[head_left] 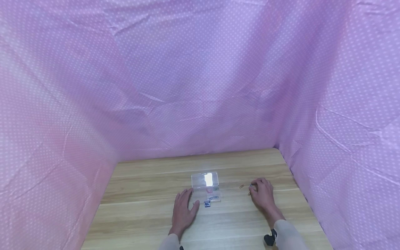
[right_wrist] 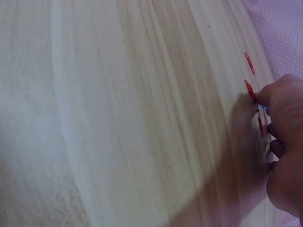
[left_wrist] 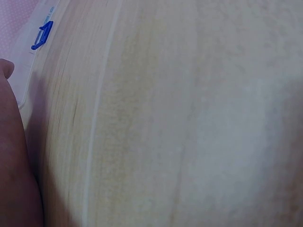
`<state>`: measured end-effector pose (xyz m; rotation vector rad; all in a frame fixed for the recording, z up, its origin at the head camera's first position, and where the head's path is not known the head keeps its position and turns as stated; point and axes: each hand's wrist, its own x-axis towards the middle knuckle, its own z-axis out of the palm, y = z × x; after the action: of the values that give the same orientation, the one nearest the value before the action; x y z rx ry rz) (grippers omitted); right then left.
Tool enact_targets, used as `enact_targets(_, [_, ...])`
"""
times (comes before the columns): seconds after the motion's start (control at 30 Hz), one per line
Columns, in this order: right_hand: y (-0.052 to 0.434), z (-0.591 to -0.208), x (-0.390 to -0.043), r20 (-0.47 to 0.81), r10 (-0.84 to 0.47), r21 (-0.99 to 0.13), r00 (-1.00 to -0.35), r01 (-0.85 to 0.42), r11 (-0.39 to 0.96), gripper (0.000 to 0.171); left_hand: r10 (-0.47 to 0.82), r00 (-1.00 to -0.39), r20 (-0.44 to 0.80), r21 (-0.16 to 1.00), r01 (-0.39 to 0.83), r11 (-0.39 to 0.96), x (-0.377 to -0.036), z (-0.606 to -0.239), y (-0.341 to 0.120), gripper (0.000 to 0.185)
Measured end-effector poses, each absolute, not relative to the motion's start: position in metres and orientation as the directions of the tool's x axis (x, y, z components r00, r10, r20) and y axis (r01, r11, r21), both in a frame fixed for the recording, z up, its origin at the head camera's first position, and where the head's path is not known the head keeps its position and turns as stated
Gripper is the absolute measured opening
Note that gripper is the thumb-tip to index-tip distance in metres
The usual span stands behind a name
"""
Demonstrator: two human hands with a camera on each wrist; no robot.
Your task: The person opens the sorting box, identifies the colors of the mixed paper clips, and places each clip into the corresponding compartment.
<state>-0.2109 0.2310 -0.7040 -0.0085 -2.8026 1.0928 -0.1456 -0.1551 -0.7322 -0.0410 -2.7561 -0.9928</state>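
Note:
A clear plastic box (head_left: 200, 197) lies on the table with its transparent lid (head_left: 200, 181) flipped back and a blue latch (head_left: 207, 204) at its front. Blue, green and pinkish small pieces lie in its right part. My left hand (head_left: 183, 211) rests at the box's left side, thumb and fingers spread; whether it touches is hard to tell. To the right, my right hand (head_left: 264, 195) pinches a small blue paper clip (right_wrist: 264, 108), mostly hidden by the fingers. Red-looking paper clips (right_wrist: 249, 63) lie beside that hand, orange in the head view.
The wood-grain table (head_left: 140, 208) is enclosed at the back and sides by pink dotted cloth (head_left: 200, 86). A single paper clip (head_left: 241, 186) lies between the box and my right hand. A black object (head_left: 269, 239) sits at my right wrist.

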Motion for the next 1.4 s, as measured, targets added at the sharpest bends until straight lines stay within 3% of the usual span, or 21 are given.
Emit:
enact_targets(0.7, [0.229, -0.700, -0.210, 0.030, 0.151, -0.814, -0.988, 0.064, 0.578, 0.008, -0.044, -0.979, 0.197, 0.636, 0.094, 0.766, -0.145, -0.731, -0.155, 0.066])
enact_targets(1.4, [0.218, -0.685, -0.196, -0.035, 0.164, -0.880, -0.986, 0.108, 0.462, 0.013, -0.050, -0.974, 0.220, 0.613, 0.098, 0.784, -0.147, -0.734, -0.155, 0.064])
